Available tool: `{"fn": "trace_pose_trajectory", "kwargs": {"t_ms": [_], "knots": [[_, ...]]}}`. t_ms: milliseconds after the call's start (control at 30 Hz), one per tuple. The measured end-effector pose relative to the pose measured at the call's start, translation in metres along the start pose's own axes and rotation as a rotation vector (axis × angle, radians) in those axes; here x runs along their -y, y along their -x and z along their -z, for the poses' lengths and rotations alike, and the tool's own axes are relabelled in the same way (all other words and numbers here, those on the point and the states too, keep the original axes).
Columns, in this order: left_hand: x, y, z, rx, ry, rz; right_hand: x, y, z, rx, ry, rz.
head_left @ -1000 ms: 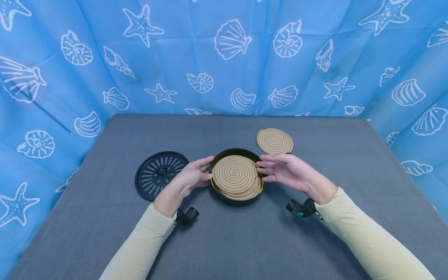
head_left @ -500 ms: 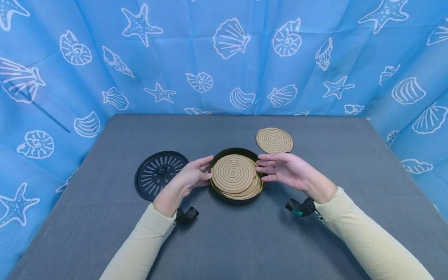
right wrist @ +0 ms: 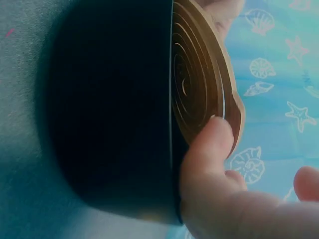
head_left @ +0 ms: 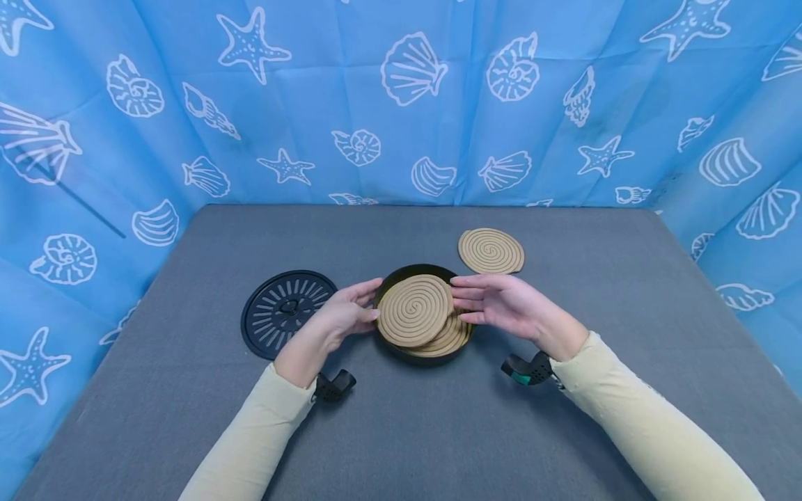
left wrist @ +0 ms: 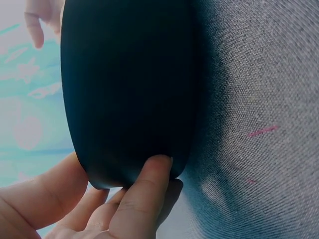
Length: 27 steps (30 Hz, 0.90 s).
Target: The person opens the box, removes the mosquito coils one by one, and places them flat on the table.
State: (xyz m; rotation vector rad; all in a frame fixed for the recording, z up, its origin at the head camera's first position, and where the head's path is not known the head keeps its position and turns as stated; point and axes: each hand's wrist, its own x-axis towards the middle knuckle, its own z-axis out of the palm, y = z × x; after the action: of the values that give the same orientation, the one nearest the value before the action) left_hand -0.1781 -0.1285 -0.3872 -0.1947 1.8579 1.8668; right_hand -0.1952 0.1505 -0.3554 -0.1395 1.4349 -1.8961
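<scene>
In the head view a round dark tin (head_left: 421, 360) stands mid-table with several tan mosquito coils stacked in it. The top mosquito coil (head_left: 413, 311) is shifted left of those under it and, in the right wrist view, tilts above the rim. My left hand (head_left: 341, 313) grips the tin's left side, its fingertips against the dark wall in the left wrist view. At the tin's right side my right hand (head_left: 504, 303) pinches the top coil's edge, the thumb (right wrist: 214, 139) on its face; some of its fingers are hidden there.
A black slotted lid (head_left: 288, 313) lies left of the tin, partly behind the left hand. Another tan coil (head_left: 491, 250) lies flat behind the right hand. The grey table (head_left: 432, 431) reaches back to a blue shell-patterned curtain (head_left: 401, 104).
My right hand has moved slightly left along with the top coil, which has shifted and turned, uncovering more of the coils below. The left hand, tin and lid stay in place.
</scene>
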Motion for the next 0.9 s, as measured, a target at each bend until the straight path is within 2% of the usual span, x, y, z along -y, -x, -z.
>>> {"fn": "trace_pose_trajectory", "kwargs": {"t_ms": [167, 333, 500, 667, 900], "knots": [[-0.001, -0.001, -0.001, 0.003, 0.011, 0.011, -0.001, -0.006, -0.004, -0.028, 0.081, 0.01], [-0.002, 0.0, -0.002, -0.005, -0.003, 0.008, -0.005, -0.01, -0.01, -0.081, 0.008, 0.06], [-0.002, 0.0, 0.0, -0.004, -0.006, 0.004, -0.011, -0.017, -0.015, -0.049, -0.062, 0.071], [-0.001, 0.0, 0.0, 0.001, -0.003, 0.007, -0.018, -0.023, -0.018, 0.002, -0.065, 0.052], [0.0, 0.0, 0.001, 0.007, -0.001, 0.005, -0.025, -0.027, -0.024, -0.035, -0.013, 0.028]]}}
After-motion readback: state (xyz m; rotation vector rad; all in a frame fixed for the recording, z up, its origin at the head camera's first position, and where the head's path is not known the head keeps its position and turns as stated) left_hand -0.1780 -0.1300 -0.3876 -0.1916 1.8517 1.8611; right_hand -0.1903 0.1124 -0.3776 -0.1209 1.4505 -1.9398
